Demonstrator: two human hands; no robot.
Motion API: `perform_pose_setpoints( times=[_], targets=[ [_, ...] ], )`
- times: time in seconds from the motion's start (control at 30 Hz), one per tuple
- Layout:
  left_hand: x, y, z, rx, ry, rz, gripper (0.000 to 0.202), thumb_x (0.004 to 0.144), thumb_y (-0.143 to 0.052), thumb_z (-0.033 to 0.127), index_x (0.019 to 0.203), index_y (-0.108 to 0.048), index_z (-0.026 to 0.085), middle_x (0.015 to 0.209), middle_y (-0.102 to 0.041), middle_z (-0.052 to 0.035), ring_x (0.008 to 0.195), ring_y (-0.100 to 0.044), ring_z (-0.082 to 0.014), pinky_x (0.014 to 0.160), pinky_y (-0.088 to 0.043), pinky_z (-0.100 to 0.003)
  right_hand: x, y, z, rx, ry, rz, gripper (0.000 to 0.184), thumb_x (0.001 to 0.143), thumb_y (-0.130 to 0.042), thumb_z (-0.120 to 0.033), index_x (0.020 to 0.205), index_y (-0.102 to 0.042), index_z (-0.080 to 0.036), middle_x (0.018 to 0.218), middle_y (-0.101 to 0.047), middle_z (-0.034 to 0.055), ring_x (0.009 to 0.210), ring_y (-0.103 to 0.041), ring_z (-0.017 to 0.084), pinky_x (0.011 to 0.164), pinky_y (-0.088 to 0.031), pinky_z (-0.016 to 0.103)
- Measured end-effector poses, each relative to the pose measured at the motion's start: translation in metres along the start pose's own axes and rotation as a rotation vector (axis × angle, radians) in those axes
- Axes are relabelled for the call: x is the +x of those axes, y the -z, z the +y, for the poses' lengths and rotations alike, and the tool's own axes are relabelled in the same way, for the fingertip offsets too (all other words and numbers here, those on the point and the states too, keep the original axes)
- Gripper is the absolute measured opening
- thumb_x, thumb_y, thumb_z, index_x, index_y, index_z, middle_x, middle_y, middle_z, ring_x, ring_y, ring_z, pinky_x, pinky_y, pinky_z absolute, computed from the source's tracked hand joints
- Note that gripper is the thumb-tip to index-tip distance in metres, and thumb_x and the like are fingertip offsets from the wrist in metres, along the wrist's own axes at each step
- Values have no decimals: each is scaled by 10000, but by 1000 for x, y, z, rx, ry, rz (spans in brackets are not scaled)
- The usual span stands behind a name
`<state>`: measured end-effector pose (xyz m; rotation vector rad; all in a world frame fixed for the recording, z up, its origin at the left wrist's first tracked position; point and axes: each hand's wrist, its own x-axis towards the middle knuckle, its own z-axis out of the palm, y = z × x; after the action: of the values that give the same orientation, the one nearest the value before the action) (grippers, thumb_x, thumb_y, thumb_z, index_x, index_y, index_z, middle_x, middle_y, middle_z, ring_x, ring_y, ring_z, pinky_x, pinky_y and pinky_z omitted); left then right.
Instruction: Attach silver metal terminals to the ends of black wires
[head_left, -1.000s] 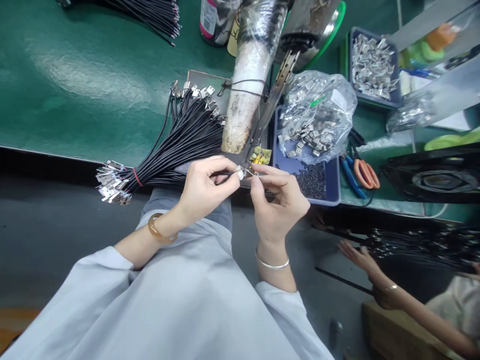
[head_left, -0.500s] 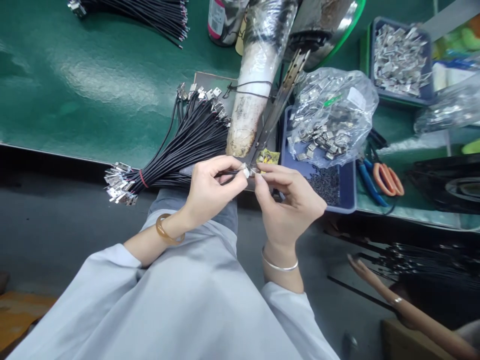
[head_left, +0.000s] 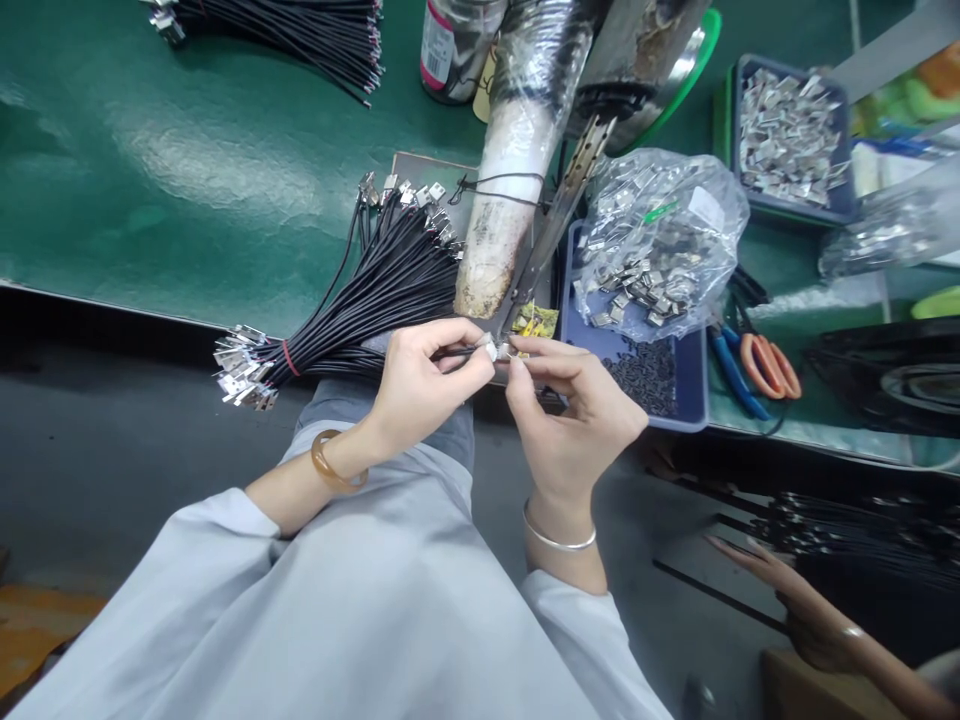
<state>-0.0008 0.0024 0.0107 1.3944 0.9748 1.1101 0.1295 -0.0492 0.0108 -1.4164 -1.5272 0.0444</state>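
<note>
My left hand (head_left: pixel 427 375) pinches the end of a black cable, with a white covering on its fingertip or a white piece there that I cannot make out. Facing it, my right hand (head_left: pixel 574 405) holds a small silver metal connector (head_left: pixel 505 350) between thumb and forefinger, close against the cable end. Left of my hands lies a bundle of black cables (head_left: pixel 367 280) with silver connectors at both visible ends, bound by a red band (head_left: pixel 289 357). Just beyond the fingertips is the lower end of a metal strip (head_left: pixel 555 215), beside a white wrapped tube (head_left: pixel 499 190).
A blue tray (head_left: pixel 701 390) with small black pieces and a plastic bag of connectors (head_left: pixel 660 245) stands to the right. Past it lie orange-handled scissors (head_left: pixel 769 367) and a bin of metal shells (head_left: pixel 791 135). A co-worker's hand (head_left: pixel 780 580) shows at lower right.
The silver connector in my right fingers is now nearer the cable end and more visible. The view has shifted slightly. The co-worker's hand has moved right and down.
</note>
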Motion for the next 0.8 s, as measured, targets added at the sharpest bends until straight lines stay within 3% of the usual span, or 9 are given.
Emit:
perform_pose_setpoints(
  times=[0.17, 0.27, 0.37, 0.43, 0.47, 0.57, 0.63, 0.73, 0.8],
  targets=[
    [-2, 0, -1, 52, 10, -29, 142, 769, -580, 180, 660, -661, 139, 606, -589, 28, 542, -443, -63, 489, -333, -173, -5, 7, -3, -27, -57, -52, 78, 897, -677, -172, 847, -665, -232, 938, -808, 17, 836, -789, 168, 703, -647, 263],
    [-3, 2, -2, 93, -18, -62, 133, 761, -569, 154, 672, -668, 142, 617, -613, 22, 560, -477, -73, 494, -337, -173, -6, 13, -6, 2, -125, -50, 35, 916, -672, -208, 891, -685, -230, 918, -807, 4, 643, -757, 142, 576, -626, 254],
    [-6, 6, -4, 156, -114, -139, 139, 762, -563, 125, 681, -674, 142, 644, -644, 12, 572, -500, -73, 500, -336, -169, -5, 23, -9, 12, -38, 209, 62, 905, -691, -280, 863, -720, -245, 657, -702, -46, 389, -581, 102, 360, -451, 243],
    [-9, 11, -5, 202, -212, -209, 153, 769, -557, 108, 683, -679, 143, 642, -642, 10, 557, -486, -69, 508, -340, -174, -1, 32, -8, -4, 69, 388, 63, 884, -703, -317, 897, -738, -266, 597, -612, -52, 339, -491, 91, 321, -352, 258],
    [-10, 14, -6, 223, -259, -242, 159, 774, -557, 104, 685, -682, 144, 631, -632, 11, 545, -472, -68, 513, -345, -179, 2, 37, -6, -21, 72, 398, 85, 882, -698, -316, 945, -737, -274, 626, -614, -43, 346, -494, 92, 329, -348, 264],
    [-14, 22, -6, 257, -332, -302, 161, 809, -585, 120, 696, -696, 146, 591, -593, 19, 519, -446, -69, 527, -362, -191, 14, 54, 11, -127, -135, 122, 120, 885, -677, -283, 1002, -689, -261, 711, -688, -11, 437, -617, 131, 416, -459, 270],
    [-14, 27, -7, 259, -326, -291, 168, 856, -605, 156, 721, -704, 145, 609, -597, 14, 527, -472, -73, 536, -381, -192, 23, 62, 31, -212, -250, -75, 81, 855, -691, -310, 864, -647, -243, 659, -690, -15, 506, -675, 164, 507, -537, 284],
    [-10, 29, -9, 379, -351, -237, 184, 928, -584, 170, 800, -714, 138, 720, -646, -19, 604, -552, -95, 593, -431, -205, 36, 64, 68, -298, -224, -141, 180, 798, -706, -350, 717, -576, -255, 605, -660, -29, 512, -643, 172, 537, -532, 303],
    [-6, 27, -10, 598, -415, -256, 207, 949, -545, 127, 826, -712, 131, 820, -672, -57, 705, -598, -134, 657, -460, -239, 43, 61, 89, -336, -160, -195, 180, 796, -688, -327, 690, -560, -258, 705, -708, -5, 569, -636, 171, 564, -521, 306]
  ],
)
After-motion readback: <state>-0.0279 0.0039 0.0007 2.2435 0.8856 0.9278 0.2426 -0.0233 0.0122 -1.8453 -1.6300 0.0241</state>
